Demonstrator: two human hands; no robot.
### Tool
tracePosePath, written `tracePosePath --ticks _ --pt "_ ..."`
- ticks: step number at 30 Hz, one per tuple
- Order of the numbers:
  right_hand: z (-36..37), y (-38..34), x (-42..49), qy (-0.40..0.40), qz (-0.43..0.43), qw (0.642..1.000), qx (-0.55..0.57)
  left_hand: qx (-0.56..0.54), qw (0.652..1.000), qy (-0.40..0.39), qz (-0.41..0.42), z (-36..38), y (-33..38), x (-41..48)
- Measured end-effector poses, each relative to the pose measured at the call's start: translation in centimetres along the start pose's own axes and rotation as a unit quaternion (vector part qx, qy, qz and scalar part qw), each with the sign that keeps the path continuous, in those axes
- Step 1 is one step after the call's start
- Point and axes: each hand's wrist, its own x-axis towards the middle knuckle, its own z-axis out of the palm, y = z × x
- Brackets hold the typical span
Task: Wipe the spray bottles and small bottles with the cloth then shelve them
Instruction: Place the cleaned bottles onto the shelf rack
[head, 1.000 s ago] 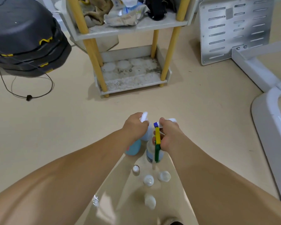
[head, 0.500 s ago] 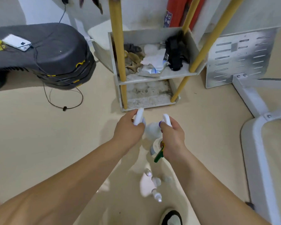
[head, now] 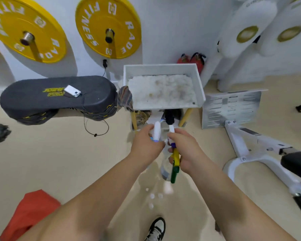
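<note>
My left hand [head: 146,145] grips a spray bottle by its white head [head: 157,130], the body hidden under the hand. My right hand [head: 184,150] grips a second spray bottle with a white nozzle [head: 171,128], a yellow and green trigger [head: 175,162] and a clear body [head: 164,168]. Both bottles hang in the air just in front of the white shelf rack, whose top tray [head: 163,69] has a dirty, speckled floor. Several small white bottles [head: 152,196] stand on the floor below my arms. A striped cloth [head: 124,100] hangs at the tray's left corner.
A stack of dark balance pads [head: 42,100] carrying a small white device lies left of the rack. A perforated white metal plate [head: 231,108] and a white bench frame [head: 250,145] stand to the right. Yellow weight plates [head: 108,26] hang on the wall. My shoe [head: 156,228] shows below.
Both hands rose from floor level with the two spray bottles, up to the rack. The view lifted, so the rack's top tray and the wall now show.
</note>
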Motion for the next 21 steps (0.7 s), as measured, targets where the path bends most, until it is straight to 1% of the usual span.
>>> tracePosePath --ticks 3,5,10,14,17,21 --pt "-0.6 -3.6 -2.5 -0.013 0.002 1.000 -0.018 0.005 1.000 0.005 0.003 -0.6 3.2 -1.3" --pt "-0.9 -4.9 -3.4 -0.015 0.000 0.999 -0.031 -0.011 1.000 0.007 -0.007 -1.1 4.8 -2.1" --pt "-1.1 -8.4 -5.9 -0.016 -0.039 0.998 -0.045 -0.105 0.994 0.001 -0.029 -3.5 9.0 -2.2" --pt "0.4 -12.4 -7.0 0.000 -0.054 0.998 -0.035 -0.149 0.986 -0.011 -0.069 -5.3 12.3 -0.9" --pt "1.5 -14.7 -6.4 0.004 -0.073 0.997 -0.019 -0.155 0.986 -0.012 -0.059 -5.7 14.1 0.8" --pt "3.3 -17.7 -3.9 -0.022 -0.072 0.997 -0.009 -0.158 0.986 0.009 -0.054 -6.3 16.2 5.2"
